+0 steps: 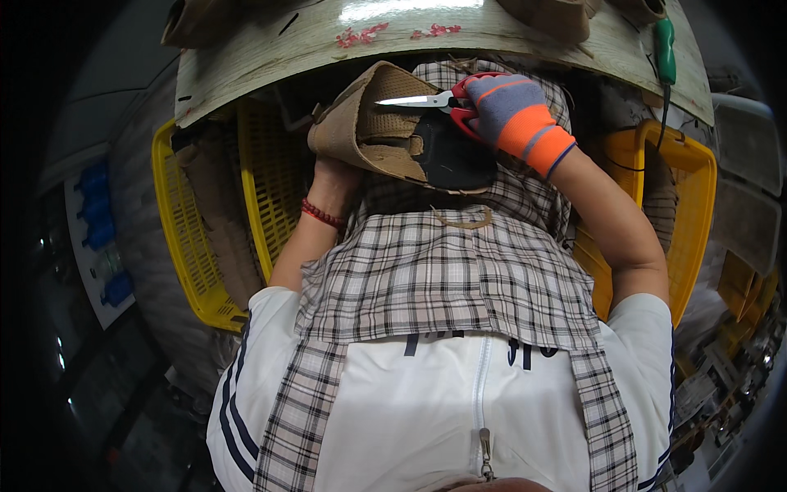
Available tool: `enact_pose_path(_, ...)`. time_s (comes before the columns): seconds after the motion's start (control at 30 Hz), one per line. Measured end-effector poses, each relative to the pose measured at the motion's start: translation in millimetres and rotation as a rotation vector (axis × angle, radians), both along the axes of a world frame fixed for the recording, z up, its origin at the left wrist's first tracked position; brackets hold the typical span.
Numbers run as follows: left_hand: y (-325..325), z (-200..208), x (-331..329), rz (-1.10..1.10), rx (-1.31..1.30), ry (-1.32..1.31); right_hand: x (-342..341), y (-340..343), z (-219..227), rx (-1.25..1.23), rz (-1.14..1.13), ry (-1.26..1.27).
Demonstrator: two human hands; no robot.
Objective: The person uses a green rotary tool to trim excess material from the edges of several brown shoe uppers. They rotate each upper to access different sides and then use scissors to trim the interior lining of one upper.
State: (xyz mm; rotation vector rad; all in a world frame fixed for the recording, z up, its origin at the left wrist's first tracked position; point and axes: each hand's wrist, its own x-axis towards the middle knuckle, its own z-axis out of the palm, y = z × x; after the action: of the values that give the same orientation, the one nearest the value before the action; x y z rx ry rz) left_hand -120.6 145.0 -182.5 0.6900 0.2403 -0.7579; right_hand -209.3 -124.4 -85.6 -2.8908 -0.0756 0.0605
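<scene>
Over my lap is a tan shoe with a perforated lining and a black insole. My left hand holds it from beneath on its left side; the fingers are mostly hidden behind it. My right hand, in a grey and orange knit glove, is closed around the red handles of a pair of scissors. The silver blades point left, over the shoe's opening, and look nearly together. Whether they touch the lining I cannot tell.
Ahead lies a pale wooden tabletop with more tan shoes at its far edge. A green-handled tool hangs at its right end. Yellow baskets stand on my left and right, with brown pieces inside.
</scene>
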Motion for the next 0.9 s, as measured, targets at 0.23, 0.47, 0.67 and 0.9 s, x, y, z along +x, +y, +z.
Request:
enact_pose_path(0.23, -8, 11, 1, -0.011, 0.029, -0.115, 10, 3, 0, -0.062, 0.066, -0.026)
enact_pose_path(0.47, -4, 7, 0, -0.009, 0.004, -0.037, 3, 3, -3, -0.063, 0.040, 0.074)
enact_pose_path(0.67, -2, 6, 0, -0.005, -0.002, 0.030, 0, -3, -2, 0.048, 0.053, -0.123)
enact_pose_path(0.9, -2, 7, 2, -0.035, -0.030, -0.043, 8, 4, 10, -0.042, 0.069, 0.055)
